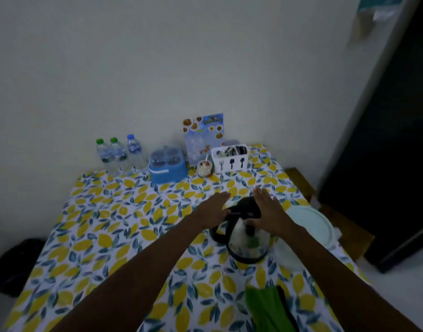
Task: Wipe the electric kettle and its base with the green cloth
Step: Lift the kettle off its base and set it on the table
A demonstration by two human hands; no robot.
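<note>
Both hands, left hand [214, 209] and right hand [269, 212], rest flat and open on the kettle [247, 238] lid at centre right, gripping nothing. Its glass body looks slippery and breakable; the black handle [217, 233] seems safest.

Clear-bodied black-trimmed electric kettle [247, 240]: top partly covered by both hands. Crumpled green cloth [268, 307]: cut by bottom edge. Dark bag at left [16, 267]: contents indiscernible. Colourful printed card against wall [204, 137]: text blurred. White cutlery caddy [230, 160]: contents unclear.

Two bare arms reaching over a lemon-print tablecloth [124, 226], left hand [211, 209] and right hand [269, 212] flat-fingered either side of a glass electric kettle [247, 238], green cloth [265, 307] lying nearer, water bottles [119, 152] by the wall.
</note>
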